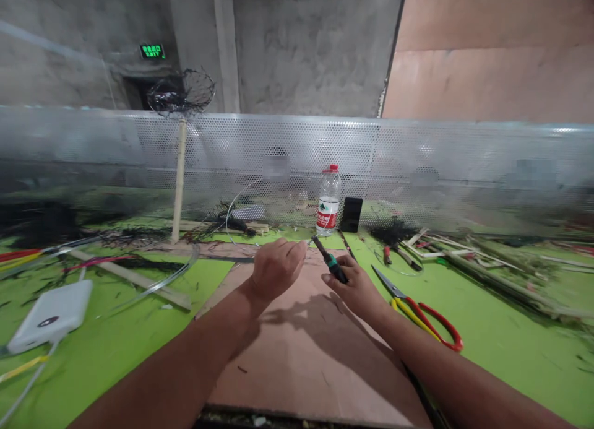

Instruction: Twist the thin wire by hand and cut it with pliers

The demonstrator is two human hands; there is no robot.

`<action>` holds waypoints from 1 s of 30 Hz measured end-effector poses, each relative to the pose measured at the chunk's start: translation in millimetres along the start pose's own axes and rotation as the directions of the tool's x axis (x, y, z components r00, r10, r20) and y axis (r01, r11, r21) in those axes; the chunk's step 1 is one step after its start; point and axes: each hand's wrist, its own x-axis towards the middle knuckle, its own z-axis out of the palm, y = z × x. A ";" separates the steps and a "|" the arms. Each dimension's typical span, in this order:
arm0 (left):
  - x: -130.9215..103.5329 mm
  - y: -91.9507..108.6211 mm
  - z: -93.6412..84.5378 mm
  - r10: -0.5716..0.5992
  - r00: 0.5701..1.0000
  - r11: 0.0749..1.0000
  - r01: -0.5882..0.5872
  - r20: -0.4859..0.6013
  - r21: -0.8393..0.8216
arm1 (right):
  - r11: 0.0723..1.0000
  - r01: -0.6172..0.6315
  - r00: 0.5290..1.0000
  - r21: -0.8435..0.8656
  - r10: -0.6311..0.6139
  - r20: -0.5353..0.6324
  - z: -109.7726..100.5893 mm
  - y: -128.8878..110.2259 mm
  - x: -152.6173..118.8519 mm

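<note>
My right hand (355,283) is wrapped round a hand tool (331,264) with a black-and-green grip. Its narrow, dark metal end slants up and to the left; blur keeps me from telling its exact kind. Just left of that end, my left hand (281,268) is closed, fingers pinched together. Something thin and pale shows at its fingertips, too small to name. Both hands are raised above a brown board (297,361). To the right of my right hand lie scissors (420,314) with red and yellow handles.
Behind the hands stand a water bottle (328,203) and a dark phone (351,215), before a perforated metal screen (260,150). A bamboo post (179,181) carries tangled black wire (185,95). At left lies a white power bank (52,314); at right, bamboo strips (505,286).
</note>
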 end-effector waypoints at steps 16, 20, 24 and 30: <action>5.8 3.4 -7.1 -0.188 0.976 0.958 0.207 0.109 -0.199 | 0.999 0.053 0.999 -0.011 -0.053 0.003 -2.7 2.0 -2.0; 10.9 3.6 -12.0 -0.239 0.951 0.911 0.290 0.196 -0.294 | 0.998 0.064 0.998 -0.009 -0.064 -0.010 -3.5 2.3 -1.9; 17.9 2.2 -17.8 -0.293 0.915 0.842 0.385 0.278 -0.378 | 0.995 0.094 0.995 -0.017 -0.094 -0.017 -5.4 3.3 -1.6; 17.3 1.9 -16.7 -0.315 0.904 0.831 0.410 0.288 -0.377 | 0.992 0.116 0.993 -0.054 -0.116 0.011 -6.5 2.6 -1.8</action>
